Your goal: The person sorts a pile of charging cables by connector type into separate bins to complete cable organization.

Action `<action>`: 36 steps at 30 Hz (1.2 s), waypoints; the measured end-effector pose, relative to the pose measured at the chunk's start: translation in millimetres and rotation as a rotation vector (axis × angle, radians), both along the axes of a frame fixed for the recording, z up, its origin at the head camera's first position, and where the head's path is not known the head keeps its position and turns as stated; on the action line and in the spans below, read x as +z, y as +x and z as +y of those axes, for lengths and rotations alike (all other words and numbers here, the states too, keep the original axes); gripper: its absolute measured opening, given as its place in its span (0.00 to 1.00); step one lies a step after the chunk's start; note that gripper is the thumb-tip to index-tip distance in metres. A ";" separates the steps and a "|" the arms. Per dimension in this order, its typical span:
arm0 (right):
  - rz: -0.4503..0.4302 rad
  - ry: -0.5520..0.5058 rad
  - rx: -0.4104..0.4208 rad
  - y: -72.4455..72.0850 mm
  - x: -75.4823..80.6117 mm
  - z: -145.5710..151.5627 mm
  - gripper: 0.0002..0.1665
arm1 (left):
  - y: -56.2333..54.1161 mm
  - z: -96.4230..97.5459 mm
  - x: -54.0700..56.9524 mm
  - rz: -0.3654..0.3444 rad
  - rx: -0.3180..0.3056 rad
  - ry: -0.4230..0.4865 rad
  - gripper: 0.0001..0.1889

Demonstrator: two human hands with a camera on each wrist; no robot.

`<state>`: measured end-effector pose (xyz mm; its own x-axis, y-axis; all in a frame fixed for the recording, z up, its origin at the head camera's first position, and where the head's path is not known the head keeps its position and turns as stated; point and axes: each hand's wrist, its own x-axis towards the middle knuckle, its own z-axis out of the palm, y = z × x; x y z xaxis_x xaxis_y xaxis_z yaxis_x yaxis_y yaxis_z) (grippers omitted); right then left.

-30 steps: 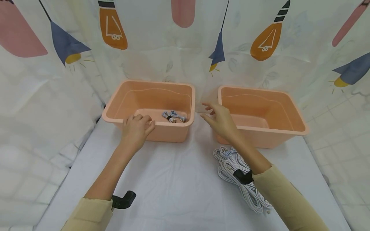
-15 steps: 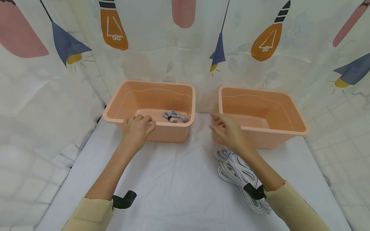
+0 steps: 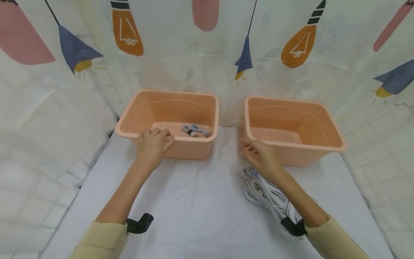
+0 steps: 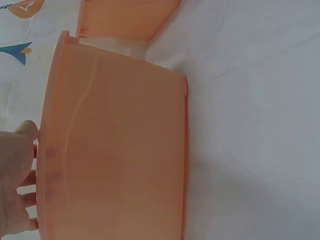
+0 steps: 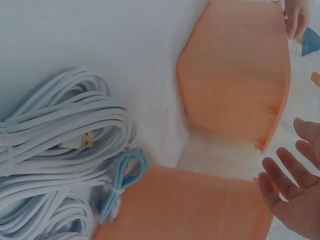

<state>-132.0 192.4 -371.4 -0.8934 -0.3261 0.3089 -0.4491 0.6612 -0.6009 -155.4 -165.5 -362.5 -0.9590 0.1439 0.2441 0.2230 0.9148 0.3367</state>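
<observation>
Over the front rim of the left peach plastic bin [image 3: 191,148], the fingers of my left hand [image 3: 149,149] are hooked. In the left wrist view, the left hand [image 4: 15,180] meets that rim, with finger shadows showing through the wall. Two small tied cables [image 3: 195,131] lie inside this bin. My right hand [image 3: 263,158] hovers by the front left corner of the right peach bin [image 3: 300,155], its fingers loosely bent and holding nothing. Below it lies a pile of bundled white cables [image 3: 268,196], partly hidden by the forearm. A light blue tied cable [image 5: 127,172] lies at the pile's edge.
Both bins stand at the back of a table under a white cloth [image 3: 194,208], with a narrow gap between them. A printed curtain [image 3: 210,61] hangs right behind. No items show inside the right bin.
My right hand has moved right and toward me, from the gap between the bins to the right bin's front corner, above the cables. My left hand has stayed on the rim.
</observation>
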 end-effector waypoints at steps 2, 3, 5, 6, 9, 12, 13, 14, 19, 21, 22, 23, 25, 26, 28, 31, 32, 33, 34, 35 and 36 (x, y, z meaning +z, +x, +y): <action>0.002 0.006 0.006 2.3 -2.6 2.1 0.23 | 0.0 0.3 -0.1 0.004 0.000 0.003 0.15; 0.006 0.011 0.009 3.2 -3.9 3.4 0.23 | -0.1 0.1 -0.6 0.008 0.001 0.004 0.15; 0.014 0.013 0.014 5.5 -6.8 5.7 0.23 | -0.2 0.6 -0.7 0.014 0.001 0.005 0.15; 0.021 0.011 0.019 6.4 -8.6 7.1 0.23 | -0.3 0.7 -0.9 0.016 0.000 0.006 0.15; 0.049 0.013 0.031 8.4 -14.8 11.6 0.23 | -0.3 0.7 -1.7 0.019 0.000 0.008 0.15; 0.056 0.010 0.041 10.3 -23.2 16.4 0.23 | -0.2 0.5 -2.4 0.025 -0.003 0.007 0.14; 0.051 0.010 0.041 11.0 -26.0 18.3 0.23 | -0.2 0.4 -2.6 0.028 -0.003 0.006 0.14; 0.047 0.012 0.041 11.7 -29.0 20.1 0.24 | -0.3 0.5 -2.8 0.032 -0.003 0.005 0.14; 0.007 0.023 0.029 15.2 -41.3 28.4 0.25 | -1.2 0.6 -3.6 0.037 -0.003 0.002 0.14; 0.000 0.031 0.027 16.2 -45.2 31.1 0.23 | -1.6 0.7 -3.8 0.036 -0.002 0.002 0.14; -0.003 0.036 0.026 16.5 -47.0 32.4 0.22 | -1.7 0.7 -3.8 0.035 -0.002 0.001 0.14; -0.003 0.045 0.025 16.6 -48.9 33.8 0.21 | -1.8 0.6 -3.9 0.035 -0.001 0.001 0.14; -0.008 0.054 0.024 16.4 -52.8 36.5 0.18 | -2.0 0.6 -3.9 0.036 -0.001 0.003 0.14; -0.006 0.058 0.025 16.2 -55.1 37.8 0.17 | -2.1 0.5 -3.9 0.037 -0.001 0.003 0.14; -0.010 0.068 0.023 15.7 -59.5 40.4 0.16 | -2.1 0.4 -4.0 0.037 0.000 0.003 0.14; -0.027 0.086 0.019 15.0 -66.6 45.0 0.17 | -1.6 0.6 -3.6 0.040 -0.001 0.003 0.14; -0.035 0.091 0.020 14.9 -68.7 46.4 0.18 | -1.4 0.5 -3.5 0.042 -0.001 0.003 0.14; -0.047 0.096 0.021 14.8 -70.5 47.9 0.19 | -1.3 0.6 -3.5 0.043 -0.001 0.002 0.14; -0.058 0.101 0.024 14.6 -72.3 49.5 0.20 | -1.2 0.5 -3.5 0.044 -0.001 0.003 0.14; -0.066 0.107 0.030 14.2 -74.0 51.0 0.21 | -1.1 0.4 -3.5 0.046 -0.001 0.002 0.14; -0.072 0.110 0.038 13.9 -75.4 52.1 0.22 | -1.1 0.2 -3.6 0.046 0.000 0.003 0.14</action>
<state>-118.1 244.5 -446.8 -0.8983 -0.3888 0.2046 -0.4334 0.7079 -0.5577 -156.5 -165.3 -366.1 -0.9468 0.1431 0.2881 0.2382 0.9138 0.3290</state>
